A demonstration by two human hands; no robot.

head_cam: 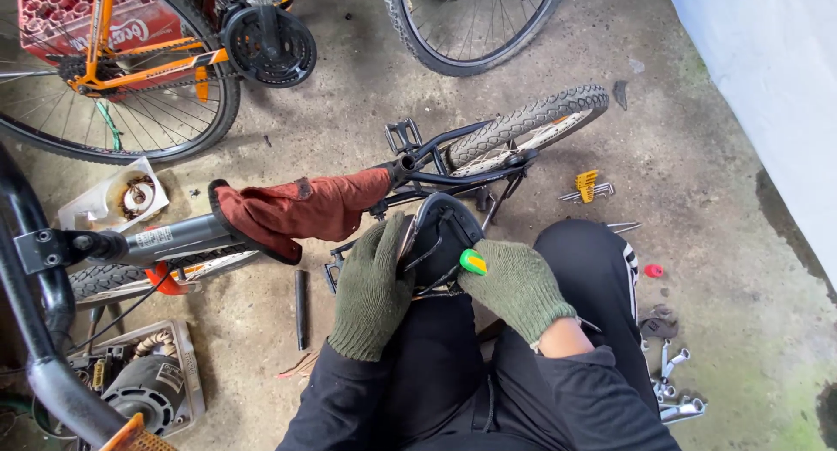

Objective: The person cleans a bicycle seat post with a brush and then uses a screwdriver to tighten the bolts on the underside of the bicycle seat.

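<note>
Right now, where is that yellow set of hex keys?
In the head view, the yellow hex key set lies on the concrete floor, right of the small bike's rear tyre.

daylight: soft, even | shadows: faint | focus: sharp | edges: slightly bowed

orange bicycle (113,59) | red crate (61,11) | hex keys (587,188) | electric motor (139,394) | wrenches (676,390)

- Left hand (373,287): olive-green knitted glove with ribbed cuff.
- Right hand (516,285): matching glove, at 3 o'clock of the left.
- Black long sleeves, black trousers with white side marking.
</note>
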